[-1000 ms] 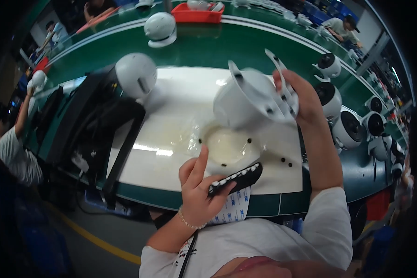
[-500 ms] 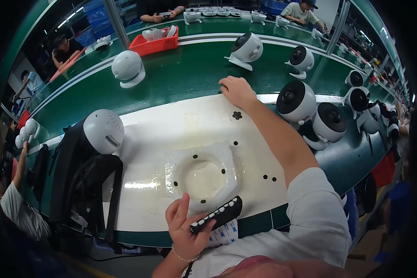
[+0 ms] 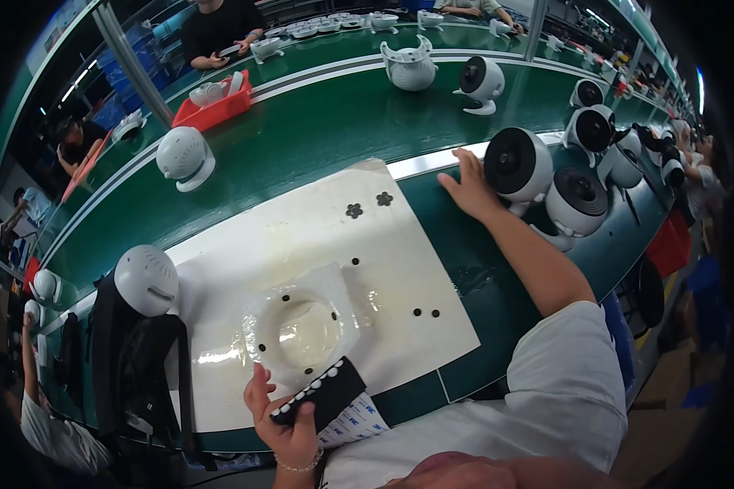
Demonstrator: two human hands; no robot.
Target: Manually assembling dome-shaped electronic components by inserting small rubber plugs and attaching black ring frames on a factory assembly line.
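My left hand (image 3: 289,420) pinches a black sheet (image 3: 330,399) edged with a row of white round dots; a white backing with blue print hangs under it. Just beyond is a white padded ring (image 3: 347,285), partly glossy like clear film, with several small black dots around its opening. It sits on a white board (image 3: 416,359). My right hand (image 3: 470,189) is empty, fingers apart, over the green surface beside a white round fan-like unit (image 3: 518,165) with a black face. Whether the fingertips touch that unit cannot be told. A similar unit (image 3: 577,201) stands nearer.
Two flower-shaped black pieces (image 3: 353,211) lie on the board. A black bag-like item (image 3: 139,383) with a white ball-shaped unit (image 3: 147,279) is at left. Across the green belt (image 3: 302,122) are a red bin (image 3: 212,106), an upturned unit (image 3: 409,67) and co-workers.
My right hand has moved right from the board's far edge to beside the black-faced units. A unit on the belt that showed its black face now lies with its stand upward. The view has turned.
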